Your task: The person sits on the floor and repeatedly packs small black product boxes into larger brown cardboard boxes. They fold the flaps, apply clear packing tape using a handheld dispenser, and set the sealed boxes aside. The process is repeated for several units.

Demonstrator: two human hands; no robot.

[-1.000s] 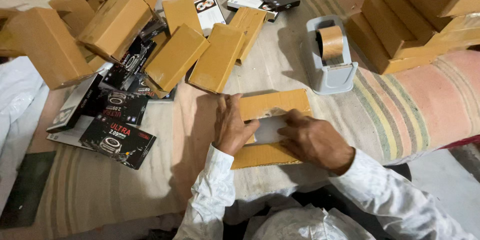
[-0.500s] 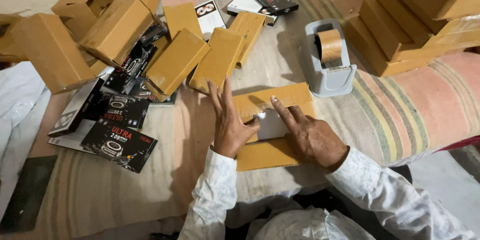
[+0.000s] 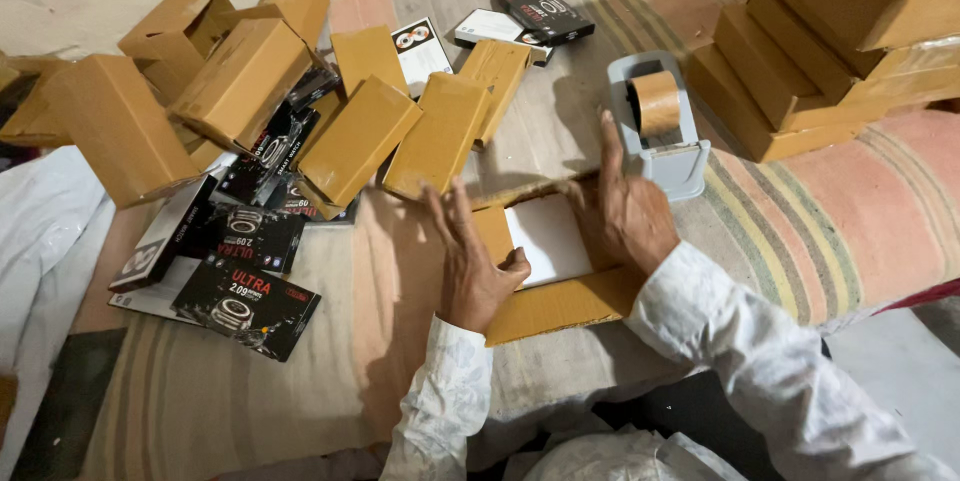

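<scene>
A flat brown cardboard sheet (image 3: 560, 306) lies in front of me on the striped cloth, with a small white box (image 3: 548, 239) resting on its middle. My left hand (image 3: 470, 256) lies on the sheet's left part, fingers spread, thumb touching the white box's lower left edge. My right hand (image 3: 625, 211) rests with its palm on the sheet's right part beside the box, fingers stretched up toward a grey tape dispenser (image 3: 660, 131) holding a brown tape roll.
Several closed brown cartons (image 3: 360, 136) lie at the upper left and middle. Black printed product boxes (image 3: 245, 296) are heaped at the left. A stack of larger brown cartons (image 3: 830, 51) stands at the upper right. The striped mat's edge (image 3: 860, 301) drops off at the right.
Both hands have opened and moved apart from over the white box, which now shows fully. The right hand's fingers have stretched up toward the tape dispenser.
</scene>
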